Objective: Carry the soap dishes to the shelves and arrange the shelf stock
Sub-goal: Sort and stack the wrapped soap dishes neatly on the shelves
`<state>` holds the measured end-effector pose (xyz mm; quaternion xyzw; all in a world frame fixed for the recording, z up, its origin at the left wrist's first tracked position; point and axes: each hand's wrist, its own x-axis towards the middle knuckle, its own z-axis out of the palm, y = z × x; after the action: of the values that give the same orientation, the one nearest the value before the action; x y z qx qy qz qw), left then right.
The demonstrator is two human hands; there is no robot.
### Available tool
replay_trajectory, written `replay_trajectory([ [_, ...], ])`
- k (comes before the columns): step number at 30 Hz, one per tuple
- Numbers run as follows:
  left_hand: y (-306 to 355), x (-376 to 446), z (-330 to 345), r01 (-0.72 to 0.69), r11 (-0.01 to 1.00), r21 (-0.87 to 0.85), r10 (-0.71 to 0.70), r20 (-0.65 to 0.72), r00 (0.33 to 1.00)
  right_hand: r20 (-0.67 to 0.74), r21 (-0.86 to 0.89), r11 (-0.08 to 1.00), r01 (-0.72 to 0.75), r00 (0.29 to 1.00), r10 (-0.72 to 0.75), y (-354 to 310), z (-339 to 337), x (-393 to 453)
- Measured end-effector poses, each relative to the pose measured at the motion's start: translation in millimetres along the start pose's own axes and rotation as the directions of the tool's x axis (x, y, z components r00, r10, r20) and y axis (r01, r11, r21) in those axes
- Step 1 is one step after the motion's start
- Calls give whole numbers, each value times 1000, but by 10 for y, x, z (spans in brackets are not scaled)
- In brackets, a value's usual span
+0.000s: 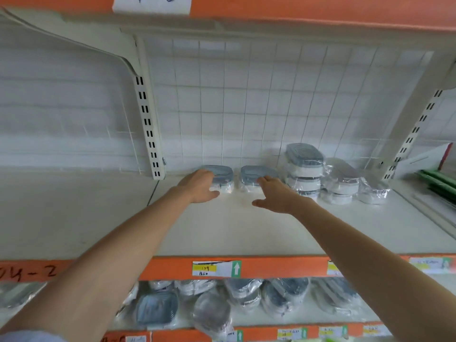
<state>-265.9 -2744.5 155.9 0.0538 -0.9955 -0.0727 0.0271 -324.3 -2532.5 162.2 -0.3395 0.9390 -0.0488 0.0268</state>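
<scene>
Two plastic-wrapped soap dishes with grey lids and white bases stand side by side at the back of the white shelf (pixel 246 233). My left hand (pixel 199 186) grips the left soap dish (pixel 222 172), fingers over its top and thumb at its front. My right hand (pixel 274 193) is spread, its fingertips touching the front of the right soap dish (pixel 256 172), thumb apart and low. To the right is a stack of wrapped soap dishes (pixel 304 169), with lower piles of soap dishes (pixel 343 181) beside it.
A wire grid panel (pixel 246 107) backs the shelf, with slotted uprights at left (pixel 148 124) and right (pixel 414 134). The lower shelf holds several wrapped dishes (pixel 246 299). Orange edge strips carry price labels (pixel 214 269). A white box and green items (pixel 434 169) lie far right.
</scene>
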Motion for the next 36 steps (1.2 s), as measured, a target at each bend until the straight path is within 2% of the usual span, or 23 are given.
replay_trajectory([
  [2, -31, 114, -1, 20, 1000, -4, -20, -3, 1000, -15, -2, 1000, 3, 1000, -3, 63, 2, 201],
  [9, -113, 575, -45, 111, 992, 51, -115, 85, 990, 61, -75, 997, -10, 998, 15, 188, -27, 762],
  [18, -176, 789, 18, 148, 984, 103, -169, 246, 954, 215, -187, 976, -114, 964, 154, 273, -3, 1091],
  [25, -97, 814, 111, 184, 962, 201, -222, 191, 956, 153, -203, 976, -80, 982, 112, 290, 61, 1039],
  [29, -95, 688, 119, 225, 958, 177, -255, 170, 952, 95, -224, 973, -63, 992, 86, 299, 132, 948],
  [36, -36, 342, 166, 283, 943, 176, -312, 169, 935, 107, -138, 989, -51, 992, 66, 241, 284, 636],
])
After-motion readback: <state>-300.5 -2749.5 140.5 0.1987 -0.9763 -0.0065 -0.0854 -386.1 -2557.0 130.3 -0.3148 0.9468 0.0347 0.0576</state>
